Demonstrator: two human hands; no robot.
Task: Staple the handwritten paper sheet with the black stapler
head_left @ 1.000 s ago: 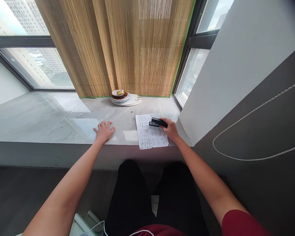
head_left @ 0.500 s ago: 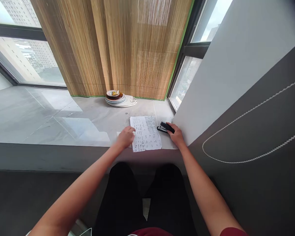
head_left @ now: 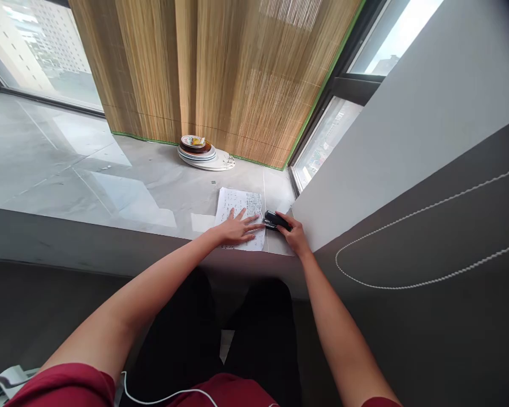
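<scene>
Pale windowsill (head_left: pixel 148 169) below a slatted blind (head_left: pixel 220 73). Black stapler (head_left: pixel 276 221) at the paper's (head_left: pixel 238 199) three o'clock edge, long axis roughly ten-to-four, its nose towards the left hand (head_left: pixel 234 230). That hand open, fingers spread flat on the written sheet, grasping nothing; right hand (head_left: pixel 296 234) nearer, curled round the rear end. Body dark, slim, slightly glossy.

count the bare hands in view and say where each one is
2. The bare left hand lies spread on the rectangular white handwritten paper; the bare right hand grips the long black stapler at the paper's right edge.
</scene>
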